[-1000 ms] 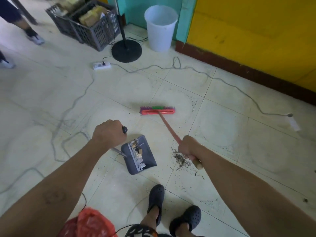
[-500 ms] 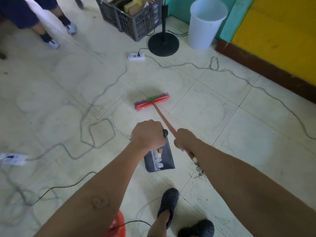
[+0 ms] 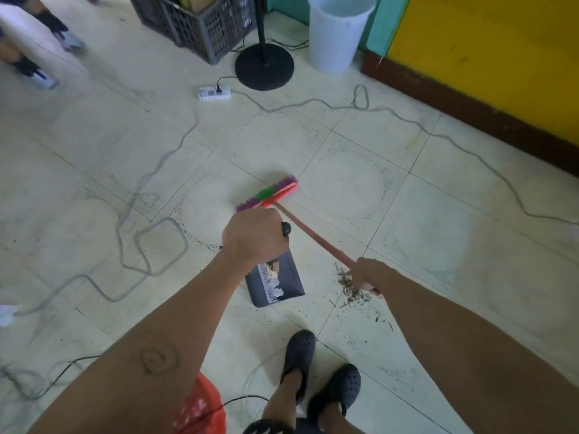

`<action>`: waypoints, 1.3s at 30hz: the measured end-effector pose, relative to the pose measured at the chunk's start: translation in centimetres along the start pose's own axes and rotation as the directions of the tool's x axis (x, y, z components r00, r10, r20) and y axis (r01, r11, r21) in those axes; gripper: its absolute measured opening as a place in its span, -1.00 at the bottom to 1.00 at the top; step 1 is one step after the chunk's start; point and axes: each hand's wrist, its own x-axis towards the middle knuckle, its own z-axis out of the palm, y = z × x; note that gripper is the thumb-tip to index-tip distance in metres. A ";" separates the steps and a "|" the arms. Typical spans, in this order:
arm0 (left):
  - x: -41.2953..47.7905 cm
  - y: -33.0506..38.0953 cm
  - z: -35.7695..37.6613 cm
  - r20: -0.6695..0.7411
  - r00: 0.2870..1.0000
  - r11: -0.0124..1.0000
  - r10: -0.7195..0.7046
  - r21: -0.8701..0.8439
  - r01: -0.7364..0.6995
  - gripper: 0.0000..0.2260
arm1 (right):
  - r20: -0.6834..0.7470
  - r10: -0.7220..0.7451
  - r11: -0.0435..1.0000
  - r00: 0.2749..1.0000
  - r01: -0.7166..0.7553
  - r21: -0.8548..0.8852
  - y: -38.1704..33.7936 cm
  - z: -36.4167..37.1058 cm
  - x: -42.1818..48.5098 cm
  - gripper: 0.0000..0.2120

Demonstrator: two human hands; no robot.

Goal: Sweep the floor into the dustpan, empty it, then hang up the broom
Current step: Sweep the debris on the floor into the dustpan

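Observation:
My left hand (image 3: 253, 238) grips the black-tipped handle of a dark grey dustpan (image 3: 275, 281), which holds scraps of paper and dirt just below the fist. My right hand (image 3: 368, 274) grips the red handle of the broom (image 3: 310, 233). The broom's red head with purple and green bristles (image 3: 268, 195) lies on the tiles ahead of my left hand. A small pile of dry debris (image 3: 352, 288) sits on the floor right of the dustpan, beside my right hand.
A white bucket (image 3: 336, 36) stands by the teal and yellow wall. Near it are a black round stand base (image 3: 264, 68), a grey crate (image 3: 200, 23) and a power strip (image 3: 214, 93). Grey cables (image 3: 156, 170) snake over the tiles. Another person's feet (image 3: 37, 73) are at top left.
The view has swung left and then partly back. The broom head turned to a slant and came closer. My left hand with the dustpan moved right, toward the broom handle.

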 end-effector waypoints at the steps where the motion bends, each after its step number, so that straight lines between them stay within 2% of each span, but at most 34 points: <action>1: 0.0 0.2 0.2 0.004 1.000 1.000 -0.013 0.000 0.013 -0.70 | 0.018 0.029 0.999 0.999 -0.029 0.013 1.1 0.4 -0.4 -0.78; 4: -0.2 0.9 0.4 0.029 0.999 0.999 -0.038 -0.018 0.038 -0.79 | 0.032 0.107 0.994 0.994 -0.108 0.035 5.5 2.3 -1.9 -0.72; 8: -1.0 1.9 -0.1 0.073 0.996 0.998 -0.054 -0.013 0.055 -0.76 | 0.079 0.151 0.988 0.985 -0.153 0.015 10.5 5.6 -4.6 -0.69; 11: -1.7 3.4 -0.3 0.108 0.993 0.999 -0.041 -0.015 0.043 -0.70 | 0.126 0.176 0.979 0.976 -0.188 0.084 13.5 8.1 -5.9 -0.63; 14: -3.0 5.7 -0.4 0.130 0.991 0.999 -0.034 -0.009 0.035 -0.76 | 0.198 0.176 0.953 0.964 -0.218 0.210 16.6 10.1 -7.5 -0.64; 20: -5.3 8.3 -2.6 0.171 0.980 0.994 -0.097 0.071 0.086 -0.85 | 0.353 0.184 0.790 0.917 -0.352 0.502 22.0 13.6 -10.0 -0.59; 24: -6.5 9.6 -4.7 0.130 0.987 0.990 -0.097 0.113 0.082 -0.79 | 0.372 0.126 0.694 0.920 -0.349 0.630 23.1 14.7 -10.3 -0.71; 26: -6.9 9.7 -5.5 0.117 0.989 0.989 -0.091 0.126 0.076 -0.78 | 0.384 0.094 0.730 0.919 -0.326 0.600 22.4 14.6 -10.2 -0.73; 28: -7.4 9.9 -6.1 0.109 0.991 0.986 -0.078 0.157 0.060 -0.79 | 0.396 0.079 0.838 0.915 -0.276 0.470 21.6 14.6 -10.3 -0.72; 32: -8.4 10.1 -7.3 0.087 0.993 0.976 -0.081 0.207 0.062 -0.81 | 0.385 0.117 0.929 0.916 -0.237 0.283 20.3 14.0 -11.4 -0.53; 39: -10.1 11.1 -9.3 0.098 0.987 0.973 -0.127 0.205 0.105 -0.85 | 0.323 0.119 0.975 0.939 -0.172 0.140 23.1 13.9 -13.5 -0.53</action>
